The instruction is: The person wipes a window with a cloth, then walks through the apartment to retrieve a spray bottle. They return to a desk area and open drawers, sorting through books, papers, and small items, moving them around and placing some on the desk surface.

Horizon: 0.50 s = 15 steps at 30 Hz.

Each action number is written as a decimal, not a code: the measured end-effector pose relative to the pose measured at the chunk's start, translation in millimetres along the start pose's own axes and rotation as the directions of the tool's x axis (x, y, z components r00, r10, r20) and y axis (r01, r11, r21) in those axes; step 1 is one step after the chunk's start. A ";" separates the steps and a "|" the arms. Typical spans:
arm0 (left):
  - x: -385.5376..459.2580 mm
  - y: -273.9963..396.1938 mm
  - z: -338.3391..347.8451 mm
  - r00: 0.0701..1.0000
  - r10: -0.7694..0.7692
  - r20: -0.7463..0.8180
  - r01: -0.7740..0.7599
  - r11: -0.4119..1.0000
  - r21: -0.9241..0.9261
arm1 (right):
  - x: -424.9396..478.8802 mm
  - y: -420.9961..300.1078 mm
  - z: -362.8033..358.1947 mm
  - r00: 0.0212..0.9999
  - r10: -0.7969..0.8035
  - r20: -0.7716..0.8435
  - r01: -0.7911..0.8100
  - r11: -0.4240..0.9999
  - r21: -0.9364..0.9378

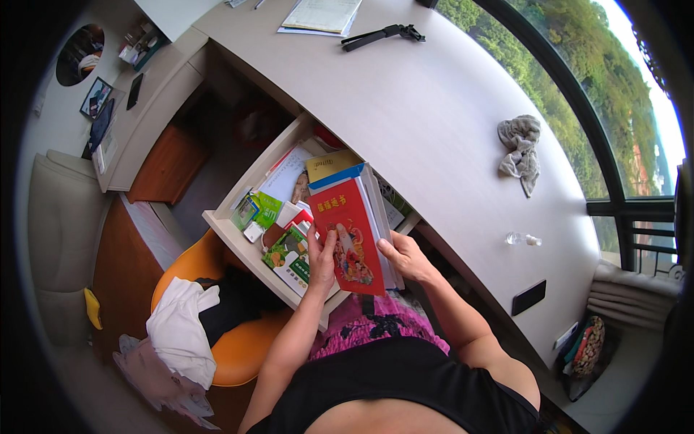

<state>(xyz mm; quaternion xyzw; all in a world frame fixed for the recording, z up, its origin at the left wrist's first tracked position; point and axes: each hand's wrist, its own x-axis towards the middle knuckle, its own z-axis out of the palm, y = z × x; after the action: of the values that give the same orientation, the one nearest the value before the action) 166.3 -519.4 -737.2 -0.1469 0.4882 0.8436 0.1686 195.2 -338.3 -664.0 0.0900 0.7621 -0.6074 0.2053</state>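
Both hands hold a stack of booklets and papers over an open drawer [233, 218]. On top lies a red booklet [347, 238] with gold characters and a colourful printed figure. My left hand [322, 255] grips its left edge, thumb on the cover. My right hand [404, 255] clasps the right side of the white and blue papers [374, 200] beneath. Inside the drawer, a yellow booklet [331, 163] shows beyond the stack. Green printed boxes or packets [287, 252], a small white box [253, 232] and handwritten paper [287, 173] lie there too. The stack hides part of the contents.
The pale desk [434, 135] carries a black folding stand [382, 37], papers [321, 15], a grey cloth bow [519, 152], a clear bottle [523, 238] and a dark phone [528, 297]. An orange chair [244, 352] with a white garment [181, 331] stands left of my body.
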 end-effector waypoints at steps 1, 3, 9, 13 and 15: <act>2.1 -2.0 8.9 0.999 0.047 -0.014 -0.047 0.999 0.027 | -1.8 -2.8 0.1 0.997 0.029 -0.068 -0.018 0.988 0.152; 8.5 -10.7 23.7 0.985 0.172 -0.002 -0.166 0.951 0.263 | -2.0 -1.0 -9.1 0.989 0.057 -0.136 -0.014 0.954 0.301; 4.4 -19.0 56.3 0.974 0.004 0.226 -0.076 0.947 0.313 | 7.9 41.4 -82.6 0.871 0.337 -0.358 -0.021 0.753 0.658; -7.4 -40.6 22.4 0.976 -0.071 0.208 -0.014 0.924 0.381 | 30.1 78.8 -157.3 0.811 0.265 -0.522 0.230 0.677 0.700; -20.2 -44.4 -2.3 0.984 -0.133 0.115 0.088 0.940 0.329 | 34.9 98.0 -188.0 0.799 0.287 -0.529 0.213 0.687 0.695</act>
<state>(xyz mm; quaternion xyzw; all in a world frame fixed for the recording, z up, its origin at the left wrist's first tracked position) 203.6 -503.6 -764.4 -0.0867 0.5980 0.7495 0.2705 163.4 -137.1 -732.5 0.3675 0.4800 -0.7918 -0.0867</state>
